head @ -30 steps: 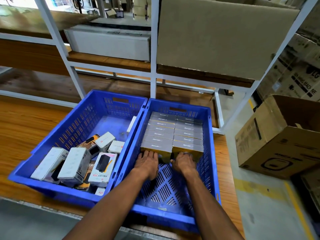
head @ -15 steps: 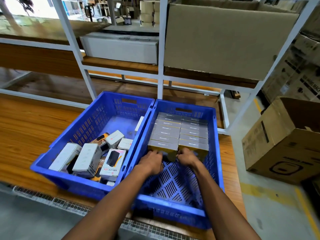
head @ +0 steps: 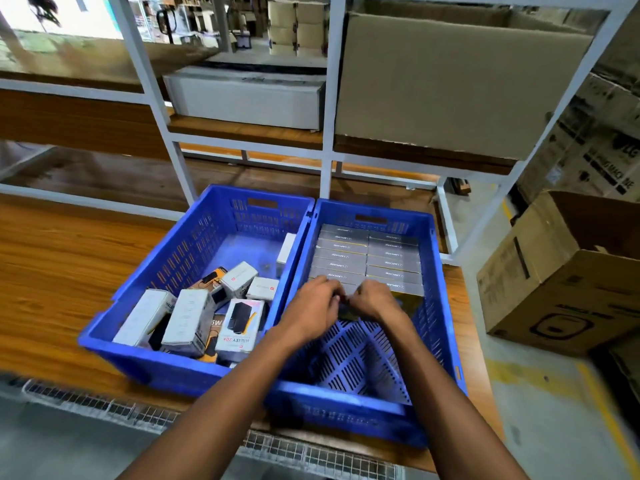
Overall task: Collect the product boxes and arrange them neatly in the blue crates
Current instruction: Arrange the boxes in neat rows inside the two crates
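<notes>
Two blue crates stand side by side on a wooden table (head: 52, 271). The left crate (head: 166, 363) holds several loose white, black and orange product boxes (head: 188, 320) in a jumble at its near end. In the right crate (head: 346, 410), grey boxes (head: 367, 254) are packed in two neat columns at the far end, and its near half is bare slotted floor. My left hand (head: 313, 304) and my right hand (head: 374, 299) meet at the near end of the left column. Their curled fingers grip the nearest grey box, which they mostly hide. The hands are blurred.
A white metal rack (head: 325, 133) rises behind the crates, with a long white carton (head: 246, 95) and a large cardboard box (head: 450, 81) on its shelf. An open cardboard box (head: 561, 282) sits on the floor at the right. Wire mesh (head: 104, 407) runs along the table's near edge.
My hands have slid inward from the fronts of the two columns and now meet at the nearest box of the left column. The camera has pulled back and tilted up.
</notes>
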`<state>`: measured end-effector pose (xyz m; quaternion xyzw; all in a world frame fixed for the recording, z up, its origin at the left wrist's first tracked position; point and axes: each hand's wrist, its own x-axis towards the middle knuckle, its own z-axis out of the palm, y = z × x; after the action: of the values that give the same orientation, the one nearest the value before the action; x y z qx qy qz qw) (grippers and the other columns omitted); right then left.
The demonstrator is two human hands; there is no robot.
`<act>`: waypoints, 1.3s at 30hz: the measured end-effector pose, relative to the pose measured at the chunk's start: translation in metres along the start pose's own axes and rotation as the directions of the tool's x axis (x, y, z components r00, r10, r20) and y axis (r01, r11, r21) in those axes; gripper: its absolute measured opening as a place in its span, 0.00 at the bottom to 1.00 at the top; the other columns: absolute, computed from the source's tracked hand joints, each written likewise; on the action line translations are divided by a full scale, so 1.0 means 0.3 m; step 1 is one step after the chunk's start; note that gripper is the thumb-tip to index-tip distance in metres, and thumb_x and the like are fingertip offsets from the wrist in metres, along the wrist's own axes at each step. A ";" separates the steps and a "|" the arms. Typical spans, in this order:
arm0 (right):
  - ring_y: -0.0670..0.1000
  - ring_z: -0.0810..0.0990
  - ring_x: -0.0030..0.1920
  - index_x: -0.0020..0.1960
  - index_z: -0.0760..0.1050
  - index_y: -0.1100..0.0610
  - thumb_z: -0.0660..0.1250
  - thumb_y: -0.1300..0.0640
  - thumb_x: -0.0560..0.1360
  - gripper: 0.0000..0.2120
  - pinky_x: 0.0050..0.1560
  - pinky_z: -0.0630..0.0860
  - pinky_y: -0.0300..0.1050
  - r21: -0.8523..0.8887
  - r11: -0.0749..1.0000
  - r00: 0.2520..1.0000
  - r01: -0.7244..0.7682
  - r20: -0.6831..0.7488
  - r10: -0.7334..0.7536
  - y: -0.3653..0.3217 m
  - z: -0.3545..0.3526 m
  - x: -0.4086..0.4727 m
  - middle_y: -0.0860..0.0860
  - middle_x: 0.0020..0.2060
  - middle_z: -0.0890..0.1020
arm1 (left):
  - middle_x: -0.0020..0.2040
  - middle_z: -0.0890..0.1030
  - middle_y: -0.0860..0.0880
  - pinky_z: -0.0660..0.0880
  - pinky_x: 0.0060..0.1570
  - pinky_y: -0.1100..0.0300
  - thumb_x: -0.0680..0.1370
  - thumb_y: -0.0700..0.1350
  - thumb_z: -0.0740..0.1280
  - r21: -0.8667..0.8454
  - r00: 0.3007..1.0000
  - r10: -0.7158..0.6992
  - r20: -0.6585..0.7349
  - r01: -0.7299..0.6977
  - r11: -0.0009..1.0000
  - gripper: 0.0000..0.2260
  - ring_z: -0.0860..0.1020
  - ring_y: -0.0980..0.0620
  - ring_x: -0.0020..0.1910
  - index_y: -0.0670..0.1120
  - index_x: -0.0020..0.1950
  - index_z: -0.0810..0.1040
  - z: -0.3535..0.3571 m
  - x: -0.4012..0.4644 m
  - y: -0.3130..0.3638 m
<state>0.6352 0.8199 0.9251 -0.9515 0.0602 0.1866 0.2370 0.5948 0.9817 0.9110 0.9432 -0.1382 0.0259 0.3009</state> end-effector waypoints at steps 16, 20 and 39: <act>0.56 0.82 0.46 0.51 0.79 0.55 0.66 0.61 0.77 0.05 0.47 0.78 0.50 0.207 0.889 0.749 0.407 -0.634 -0.195 -0.474 0.304 -0.245 0.52 0.45 0.85 | 0.50 0.82 0.55 0.77 0.53 0.52 0.80 0.43 0.66 -0.121 0.985 0.019 -0.174 -0.041 0.992 0.08 0.80 0.52 0.50 0.54 0.54 0.82 -0.402 -0.181 -0.410; 0.53 0.82 0.47 0.53 0.79 0.55 0.66 0.60 0.77 0.06 0.49 0.78 0.49 0.169 0.875 0.704 0.454 -0.670 -0.236 -0.556 0.383 -0.247 0.51 0.47 0.85 | 0.51 0.83 0.56 0.79 0.52 0.51 0.80 0.45 0.67 -0.115 0.989 -0.002 -0.146 -0.015 0.993 0.07 0.81 0.53 0.50 0.54 0.54 0.82 -0.454 -0.234 -0.504; 0.66 0.72 0.67 0.75 0.60 0.60 0.66 0.58 0.77 0.30 0.59 0.74 0.52 0.121 0.992 0.976 -0.036 -0.211 0.061 -0.760 0.342 0.279 0.64 0.71 0.66 | 0.58 0.82 0.55 0.79 0.56 0.50 0.80 0.54 0.65 0.013 0.997 -0.049 0.062 0.048 0.999 0.12 0.80 0.52 0.57 0.55 0.62 0.79 -0.544 0.116 -0.773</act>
<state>0.7251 1.0670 0.9067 -0.9489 0.1192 0.0849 0.2795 0.6979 1.2480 0.9189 0.9484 -0.1242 -0.0100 0.2917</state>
